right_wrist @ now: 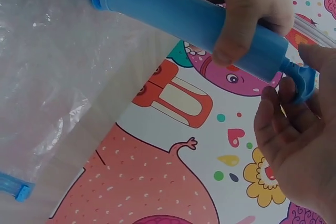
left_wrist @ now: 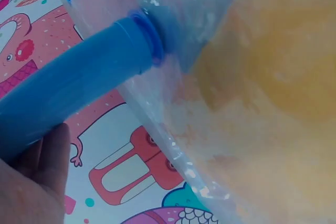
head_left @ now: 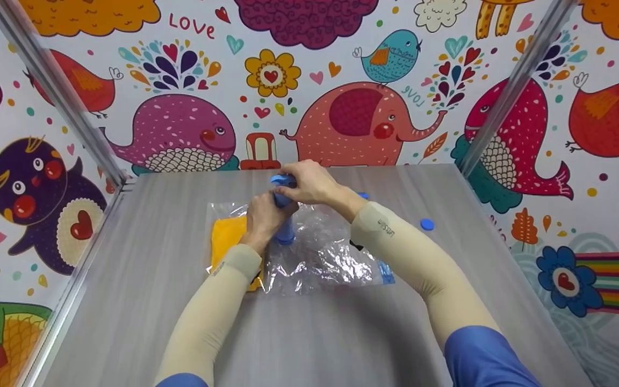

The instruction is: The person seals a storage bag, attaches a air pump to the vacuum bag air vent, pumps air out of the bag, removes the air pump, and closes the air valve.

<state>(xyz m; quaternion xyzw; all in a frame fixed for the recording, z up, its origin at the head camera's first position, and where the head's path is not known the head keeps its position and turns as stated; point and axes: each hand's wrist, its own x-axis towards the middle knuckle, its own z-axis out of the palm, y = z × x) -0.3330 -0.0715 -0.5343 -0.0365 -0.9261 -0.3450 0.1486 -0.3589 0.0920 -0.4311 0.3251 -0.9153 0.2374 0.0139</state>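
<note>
A blue hand pump [head_left: 286,232] stands nearly upright on a clear plastic storage bag [head_left: 320,258]. My left hand [head_left: 267,216] grips the pump's barrel [right_wrist: 178,17], with the thumb along its side in the right wrist view. At the top, my right hand [head_left: 312,184] curls its fingers round the pump's handle [right_wrist: 303,82], close to the barrel's end. The pump's flanged foot [left_wrist: 147,38] meets the bag's film. Folded yellow cloth [head_left: 227,235] lies inside the left part of the bag, partly hidden by my left hand and sleeve.
A round blue cap [head_left: 427,224] lies on the grey table [head_left: 309,333], right of the bag. Blue pieces show at the bag's right edge [head_left: 387,273]. A small black thing [head_left: 357,245] is partly covered by my right forearm. Patterned walls [head_left: 191,129] enclose the table.
</note>
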